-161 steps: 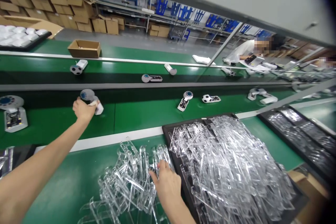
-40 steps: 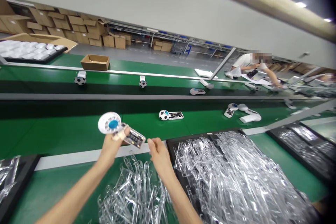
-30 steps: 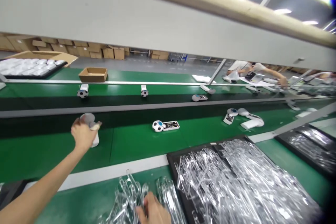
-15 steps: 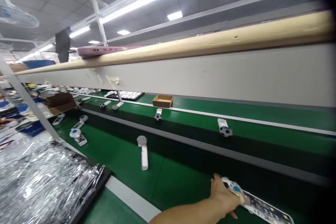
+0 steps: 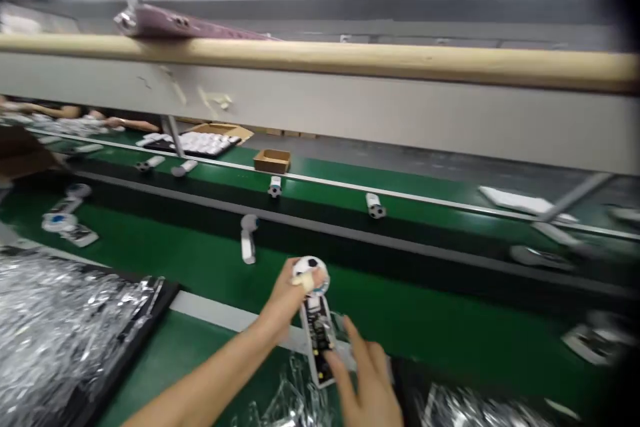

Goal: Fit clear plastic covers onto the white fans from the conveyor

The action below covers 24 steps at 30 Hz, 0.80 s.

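My left hand [image 5: 287, 293] grips a white device by its round, football-patterned head [image 5: 311, 267]. The device's long body points toward me, with a bare dark circuit board [image 5: 319, 337] facing up. Close by its lower end is my right hand [image 5: 367, 373], thumb and fingers apart; whether a fingertip touches the board is unclear. A thin clear edge shows near the right fingers, too blurred to name. Below both hands lies a heap of clear plastic pieces [image 5: 295, 400].
Similar white devices lie along the green conveyor [image 5: 425, 307], one [image 5: 248, 240] just beyond my hands. Black trays of clear plastic pieces [image 5: 65, 333] stand at left and lower right. A small cardboard box [image 5: 273, 161] is across the belt, beneath a long shelf [image 5: 375, 107]. Co-workers' arms [image 5: 133, 125] show far left.
My left hand has brought the device from the right toward the middle and turned its body toward me. My right hand has come into view. The view has swung right.
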### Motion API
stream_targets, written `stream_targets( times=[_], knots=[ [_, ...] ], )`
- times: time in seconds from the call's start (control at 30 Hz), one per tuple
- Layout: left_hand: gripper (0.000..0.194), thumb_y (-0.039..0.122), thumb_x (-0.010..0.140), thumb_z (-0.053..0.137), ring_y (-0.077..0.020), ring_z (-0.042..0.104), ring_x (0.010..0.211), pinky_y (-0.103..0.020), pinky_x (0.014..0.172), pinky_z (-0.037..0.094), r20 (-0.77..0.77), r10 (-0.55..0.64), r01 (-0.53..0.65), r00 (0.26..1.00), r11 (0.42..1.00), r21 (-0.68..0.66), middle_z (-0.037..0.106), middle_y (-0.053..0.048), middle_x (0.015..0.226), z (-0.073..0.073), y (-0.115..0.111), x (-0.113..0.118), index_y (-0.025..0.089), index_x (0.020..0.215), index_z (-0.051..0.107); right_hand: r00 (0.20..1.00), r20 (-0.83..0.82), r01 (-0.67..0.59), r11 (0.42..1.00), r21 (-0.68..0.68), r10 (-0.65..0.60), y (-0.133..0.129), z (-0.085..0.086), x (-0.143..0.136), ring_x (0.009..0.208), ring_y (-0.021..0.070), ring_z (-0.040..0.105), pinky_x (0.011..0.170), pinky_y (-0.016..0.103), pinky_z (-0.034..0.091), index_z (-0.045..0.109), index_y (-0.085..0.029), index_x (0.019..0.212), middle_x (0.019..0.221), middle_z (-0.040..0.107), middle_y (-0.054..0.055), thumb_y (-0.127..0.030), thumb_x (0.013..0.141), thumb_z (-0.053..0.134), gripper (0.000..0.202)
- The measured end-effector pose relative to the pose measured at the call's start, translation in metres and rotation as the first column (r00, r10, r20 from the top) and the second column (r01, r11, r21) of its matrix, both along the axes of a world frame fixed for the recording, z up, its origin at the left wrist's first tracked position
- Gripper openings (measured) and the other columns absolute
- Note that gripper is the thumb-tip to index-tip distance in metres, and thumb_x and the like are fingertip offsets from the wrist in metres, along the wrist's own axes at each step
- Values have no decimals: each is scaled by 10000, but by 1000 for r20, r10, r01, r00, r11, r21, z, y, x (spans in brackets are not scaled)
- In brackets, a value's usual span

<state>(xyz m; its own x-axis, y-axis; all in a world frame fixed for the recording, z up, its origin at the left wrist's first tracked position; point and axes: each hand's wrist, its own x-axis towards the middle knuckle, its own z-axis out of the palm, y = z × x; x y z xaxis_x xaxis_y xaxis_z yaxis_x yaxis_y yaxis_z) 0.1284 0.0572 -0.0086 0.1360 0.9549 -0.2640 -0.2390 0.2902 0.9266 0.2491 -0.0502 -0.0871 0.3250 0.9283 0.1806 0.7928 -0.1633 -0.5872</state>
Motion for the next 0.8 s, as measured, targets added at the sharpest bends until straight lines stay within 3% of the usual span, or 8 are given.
stream_targets(
  times=[0.13,0.23,0.33,0.47,0.53,0.67,0.73,0.8],
  knots=[
    [567,517,635,693,-210,600,858,-273,686,431,-28,-30,28,999,997,-68,614,-52,941,2,-20,-13,198,1061,497,988,130,-86,995,44,80,5,24,-33,670,215,587,445,283,454,327,-274,1382,879,515,71,-448,924,309,490],
    [576,532,648,683,-198,604,812,-272,658,436,-52,-6,3,999,997,-73,615,-47,922,7,-26,-15,208,1080,481,972,231,-76,992,97,52,6,26,-48,794,264,581,547,336,496,308,-265,1395,911,522,102,-395,919,344,494],
    [567,526,652,687,-204,613,829,-292,691,453,-19,42,-43,999,997,-67,615,-53,947,12,-25,-16,212,1077,481,960,276,-71,993,94,42,2,20,-51,937,317,570,669,418,505,234,-298,1426,1080,538,141,-396,916,357,534],
    [607,481,642,718,-222,597,930,-294,728,452,54,56,-53,997,997,-53,610,-75,1062,11,-28,-17,211,1127,471,989,85,-117,992,-40,121,-4,21,-40,798,243,626,547,306,495,105,-337,1450,1026,587,82,-383,937,302,551],
    [625,456,661,714,-214,581,976,-288,770,445,139,-20,25,990,999,-37,605,-79,1119,5,-36,-18,211,1177,463,988,-4,-154,986,-58,155,-7,30,-32,746,205,627,542,279,490,108,-346,1448,1011,585,59,-367,942,298,541],
    [543,457,668,704,-222,598,950,-303,801,451,219,-219,243,951,966,-89,657,-92,1039,-5,-49,-19,162,1101,561,961,-73,-268,963,-3,267,-8,54,-24,928,227,585,718,333,495,251,-356,1415,1076,555,61,-369,925,363,503],
    [508,474,644,712,-238,611,915,-310,754,469,135,-181,197,974,974,-114,671,-97,994,-4,-51,-19,153,1022,599,936,-182,-305,952,10,302,-4,61,-23,1000,227,550,805,353,469,337,-353,1378,1105,546,56,-382,908,402,475],
    [497,474,613,724,-244,616,902,-315,742,479,37,-80,83,996,994,-71,672,-99,990,0,-52,-17,153,976,610,899,-397,-190,981,31,187,6,58,-24,974,204,554,818,336,458,414,-305,1325,1082,560,53,-416,907,381,434]
  ],
)
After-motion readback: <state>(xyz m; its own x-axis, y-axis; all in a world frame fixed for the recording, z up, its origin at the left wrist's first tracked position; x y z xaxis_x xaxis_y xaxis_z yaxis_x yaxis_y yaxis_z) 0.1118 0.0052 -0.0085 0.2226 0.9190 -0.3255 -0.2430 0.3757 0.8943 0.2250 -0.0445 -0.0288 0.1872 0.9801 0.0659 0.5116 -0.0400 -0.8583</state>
